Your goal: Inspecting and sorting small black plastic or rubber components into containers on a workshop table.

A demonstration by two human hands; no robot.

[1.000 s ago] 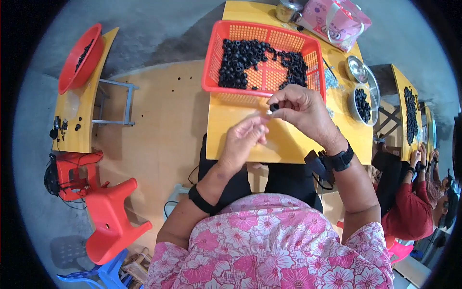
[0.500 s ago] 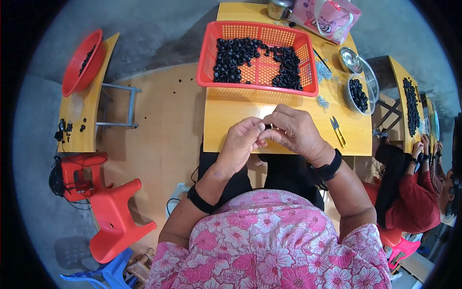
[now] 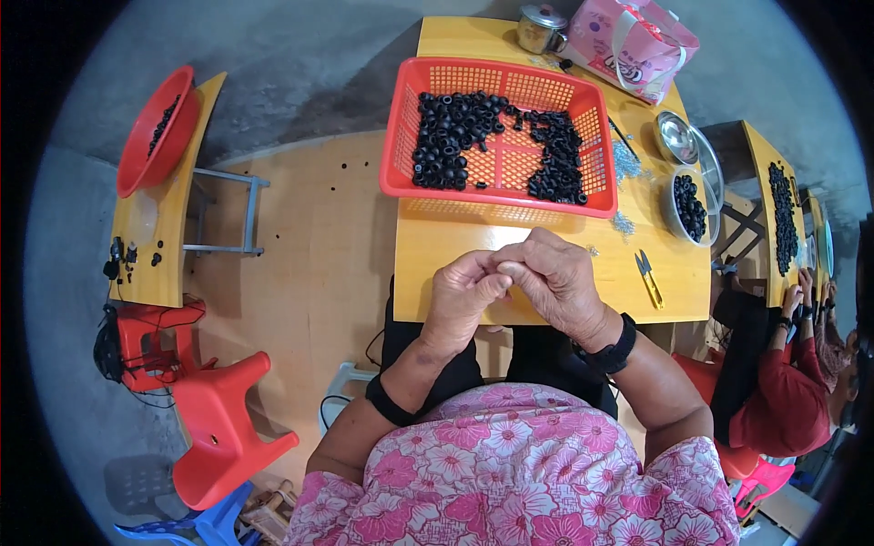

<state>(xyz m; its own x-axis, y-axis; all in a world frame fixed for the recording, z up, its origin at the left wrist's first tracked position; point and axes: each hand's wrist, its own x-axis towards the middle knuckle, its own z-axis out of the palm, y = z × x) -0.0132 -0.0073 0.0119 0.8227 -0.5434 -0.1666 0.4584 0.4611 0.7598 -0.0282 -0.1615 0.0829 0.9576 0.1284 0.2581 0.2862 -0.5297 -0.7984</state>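
Note:
My left hand [image 3: 458,296] and my right hand [image 3: 557,282] meet above the near edge of the yellow table [image 3: 437,246]. Thumbs and fingertips of both are pinched together at one spot. Whatever they grip is covered by the fingers now; a small black part showed there half a second ago. Beyond the hands stands a red plastic basket [image 3: 391,164] with many small black ring-like parts [image 3: 446,123] in it, heaped at the left and right. Yellow-handled thread snips [image 3: 650,280] lie to the right of my right hand.
Right of the basket are a clear bowl of black parts [image 3: 689,205], a metal bowl [image 3: 675,136] and small clear pieces [image 3: 625,164]. A pink bag [image 3: 614,45] and a metal mug [image 3: 540,29] stand behind. Red stools [image 3: 223,428] are at left; a co-worker in red [image 3: 778,391] sits at right.
The black part between my fingertips has gone out of sight as the fingers closed together. The whole view has shifted, so table and basket appear slightly lower.

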